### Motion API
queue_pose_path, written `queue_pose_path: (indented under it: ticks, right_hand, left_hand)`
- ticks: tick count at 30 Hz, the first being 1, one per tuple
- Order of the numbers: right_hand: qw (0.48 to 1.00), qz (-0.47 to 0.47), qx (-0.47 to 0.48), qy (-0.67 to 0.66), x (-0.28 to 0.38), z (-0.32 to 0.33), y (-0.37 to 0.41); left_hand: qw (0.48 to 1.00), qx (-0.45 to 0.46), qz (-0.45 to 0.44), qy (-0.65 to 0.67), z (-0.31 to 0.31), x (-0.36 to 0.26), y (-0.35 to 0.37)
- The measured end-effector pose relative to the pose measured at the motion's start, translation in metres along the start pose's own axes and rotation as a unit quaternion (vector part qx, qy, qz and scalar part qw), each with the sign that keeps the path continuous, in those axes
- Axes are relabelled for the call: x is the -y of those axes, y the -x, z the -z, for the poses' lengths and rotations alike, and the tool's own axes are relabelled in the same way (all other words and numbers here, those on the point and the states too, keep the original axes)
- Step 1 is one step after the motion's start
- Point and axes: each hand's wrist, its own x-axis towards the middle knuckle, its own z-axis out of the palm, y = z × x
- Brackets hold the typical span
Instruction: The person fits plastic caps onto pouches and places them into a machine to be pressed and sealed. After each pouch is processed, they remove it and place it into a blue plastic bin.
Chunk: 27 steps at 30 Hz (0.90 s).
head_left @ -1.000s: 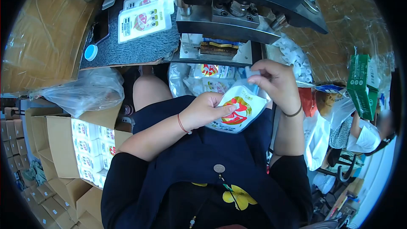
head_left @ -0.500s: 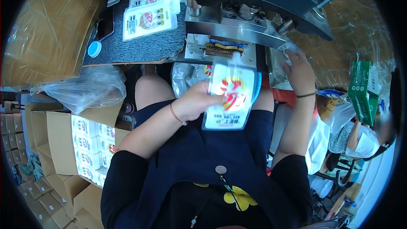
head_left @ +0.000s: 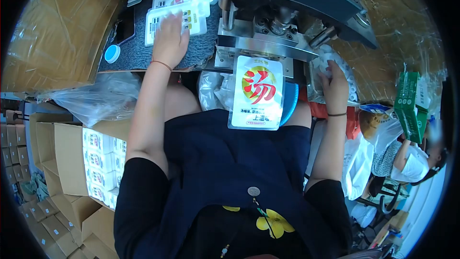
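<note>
My left hand (head_left: 171, 40) lies over the stack of white printed pouches (head_left: 197, 25) on the grey-blue mat, fingers spread. A white pouch with a large red character (head_left: 258, 92) hangs upright at the front of the press machine (head_left: 273, 42), its top edge at the metal jaw and neither hand on it. My right hand (head_left: 335, 82) is at a clear container of small white pieces (head_left: 352, 85), right of the press. Its fingers reach in among them, bent; whether they pinch a piece is too small to tell.
A blue-white cap (head_left: 112, 53) and a dark phone (head_left: 125, 29) lie on the mat's left side. An open carton (head_left: 69, 160) of packed pouches stands at lower left. Green box (head_left: 408, 100) at right; a seated person (head_left: 411, 162) farther back.
My left hand has let go of the pouch and moved up and left to the stack. The pouch now hangs at the press. My right hand has lowered slightly at the container.
</note>
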Motion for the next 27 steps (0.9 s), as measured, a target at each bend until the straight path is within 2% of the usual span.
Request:
queue_pose_path:
  ticks: [1, 3, 4, 7, 8, 9, 10, 13, 15, 17, 18, 19, 21, 22, 23, 27]
  right_hand:
    - [1.000, 0.019, 0.015, 0.007, -0.004, 0.003, 0.000]
    - [0.998, 0.049, 0.044, 0.020, -0.015, 0.010, 0.004]
    - [0.998, 0.050, 0.028, 0.023, -0.014, 0.013, 0.007]
    - [0.998, 0.046, -0.003, 0.034, -0.001, 0.036, 0.010]
    - [0.998, 0.044, -0.005, 0.037, 0.008, 0.044, 0.009]
    - [0.998, 0.044, -0.006, 0.040, 0.016, 0.051, 0.007]
    - [1.000, 0.008, 0.020, -0.011, 0.024, 0.054, 0.007]
    - [0.988, -0.013, 0.037, -0.149, 0.071, 0.051, 0.013]
    - [0.952, 0.008, 0.088, -0.293, 0.087, 0.039, 0.018]
    - [0.864, 0.007, 0.100, -0.493, 0.119, 0.039, 0.015]
    - [0.836, -0.030, 0.112, -0.536, 0.135, 0.043, 0.013]
    - [0.847, 0.000, 0.113, -0.519, 0.135, 0.035, 0.010]
    - [0.893, 0.069, 0.109, -0.431, 0.137, 0.030, 0.006]
    - [0.896, 0.062, 0.128, -0.420, 0.132, 0.031, 0.007]
    - [0.899, 0.059, 0.149, -0.407, 0.123, 0.034, 0.007]
    - [0.890, 0.018, 0.264, -0.371, 0.105, 0.040, 0.010]
  left_hand:
    - [0.993, 0.073, -0.036, -0.089, 0.000, 0.002, 0.007]
    - [0.988, 0.121, -0.087, -0.038, 0.023, -0.016, 0.028]
    - [0.982, 0.147, -0.117, -0.010, 0.039, -0.029, 0.040]
    - [0.986, 0.125, -0.066, 0.087, 0.043, -0.031, 0.075]
    - [0.958, 0.127, 0.036, 0.254, 0.045, -0.035, 0.082]
    - [0.893, 0.122, 0.139, 0.409, 0.052, -0.043, 0.083]
    - [0.794, 0.111, 0.239, 0.548, 0.057, -0.051, 0.085]
    - [0.787, 0.250, 0.222, 0.519, 0.062, -0.084, 0.092]
    - [0.792, 0.271, 0.176, 0.518, 0.065, -0.111, 0.087]
    - [0.783, 0.303, 0.170, 0.516, 0.056, -0.133, 0.089]
    - [0.764, 0.302, 0.179, 0.542, 0.060, -0.145, 0.087]
    - [0.743, 0.301, 0.188, 0.567, 0.066, -0.156, 0.084]
    - [0.683, 0.328, 0.185, 0.626, 0.069, -0.165, 0.086]
    - [0.618, 0.365, 0.219, 0.661, 0.065, -0.167, 0.089]
    - [0.551, 0.364, 0.257, 0.706, 0.068, -0.172, 0.093]
    - [0.440, 0.438, 0.277, 0.733, 0.066, -0.185, 0.101]
